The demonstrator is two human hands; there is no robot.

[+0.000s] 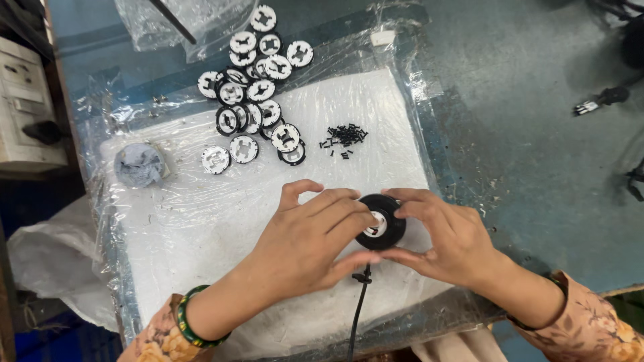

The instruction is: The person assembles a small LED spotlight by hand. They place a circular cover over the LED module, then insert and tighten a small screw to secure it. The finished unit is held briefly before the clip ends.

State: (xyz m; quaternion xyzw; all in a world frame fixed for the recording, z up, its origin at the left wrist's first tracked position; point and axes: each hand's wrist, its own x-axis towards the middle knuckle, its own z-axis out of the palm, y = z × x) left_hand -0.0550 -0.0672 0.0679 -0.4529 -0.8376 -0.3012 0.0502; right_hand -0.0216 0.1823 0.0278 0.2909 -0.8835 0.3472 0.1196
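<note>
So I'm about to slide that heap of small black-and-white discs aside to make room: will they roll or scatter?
The discs look flat and thin, so they probably slide rather than roll. Loosely overlapped, they would likely spread apart. The crinkled plastic sheet beneath may snag them.

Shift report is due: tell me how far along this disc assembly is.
Done: I can't tell; no separate stack of finished units shows. In hand: the left hand and right hand both grip one round black housing with a white centre and a black cable, on the plastic-covered white pad. Left: a heap of black-and-white discs and a small pile of black screws untouched.
</note>
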